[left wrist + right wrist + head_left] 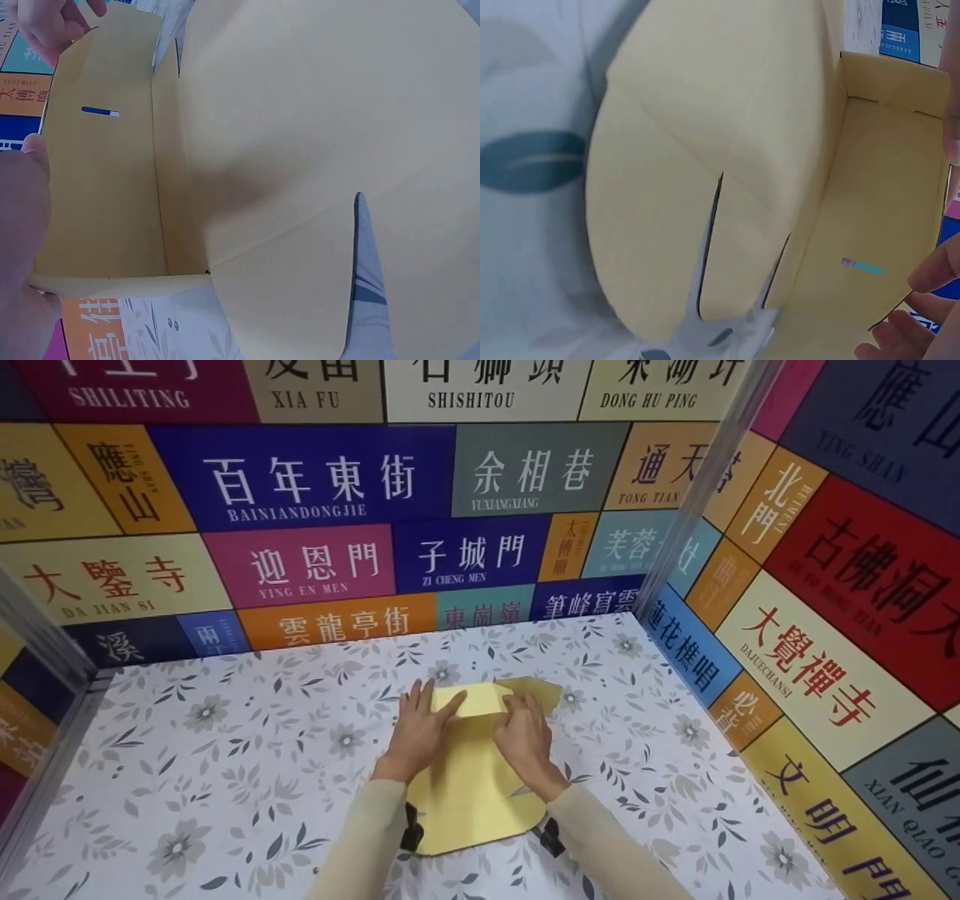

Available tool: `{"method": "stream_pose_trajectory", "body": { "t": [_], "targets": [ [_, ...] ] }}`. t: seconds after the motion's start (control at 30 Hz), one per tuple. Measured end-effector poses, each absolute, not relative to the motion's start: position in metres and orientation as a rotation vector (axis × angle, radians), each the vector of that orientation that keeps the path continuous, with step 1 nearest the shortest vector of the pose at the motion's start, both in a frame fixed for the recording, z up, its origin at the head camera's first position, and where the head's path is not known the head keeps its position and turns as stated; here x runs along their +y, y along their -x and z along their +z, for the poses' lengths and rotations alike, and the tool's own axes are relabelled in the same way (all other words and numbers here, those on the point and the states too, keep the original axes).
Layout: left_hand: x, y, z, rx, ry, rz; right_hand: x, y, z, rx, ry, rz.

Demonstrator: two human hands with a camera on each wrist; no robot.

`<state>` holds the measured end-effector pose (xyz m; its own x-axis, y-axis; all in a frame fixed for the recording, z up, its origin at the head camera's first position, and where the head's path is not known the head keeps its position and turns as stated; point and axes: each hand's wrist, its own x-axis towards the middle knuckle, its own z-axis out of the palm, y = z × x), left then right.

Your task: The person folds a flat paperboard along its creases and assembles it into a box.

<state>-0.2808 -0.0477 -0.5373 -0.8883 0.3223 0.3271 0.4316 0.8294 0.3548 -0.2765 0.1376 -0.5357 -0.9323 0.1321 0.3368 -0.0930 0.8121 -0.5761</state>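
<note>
Yellow cardboard forms the box (471,701) lying on the table (262,780) between our 2 hands, its lid (480,810) spread out below them, between our sleeves (360,840). Our left hand (416,735) holds the box at the end on that hand's side, thumb over the edge; how firmly, we cannot tell. Our right hand (525,731) pinches the edge of an end flap (541,690), which reaches out beyond its fingers.

We judge the board light, fairly stiff while flat, easy to bend along its creases and hardly slippery. Long cuts (711,232) in the lid, below each hand, look like the weak spots, where a tug might tear it. Better to take hold at the folded corners just beside each hand, gently, since a hard squeeze could crumple the thin walls.
</note>
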Motion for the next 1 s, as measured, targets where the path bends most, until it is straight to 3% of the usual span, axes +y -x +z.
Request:
{"method": "stream_pose_trajectory", "body": {
  "t": [1.0],
  "targets": [
    [-0.048, 0.280, -0.542, -2.625, 0.615, -0.619, 0.123, 0.274, -0.549, -2.573, 0.074, 1.342]
  ]
}}
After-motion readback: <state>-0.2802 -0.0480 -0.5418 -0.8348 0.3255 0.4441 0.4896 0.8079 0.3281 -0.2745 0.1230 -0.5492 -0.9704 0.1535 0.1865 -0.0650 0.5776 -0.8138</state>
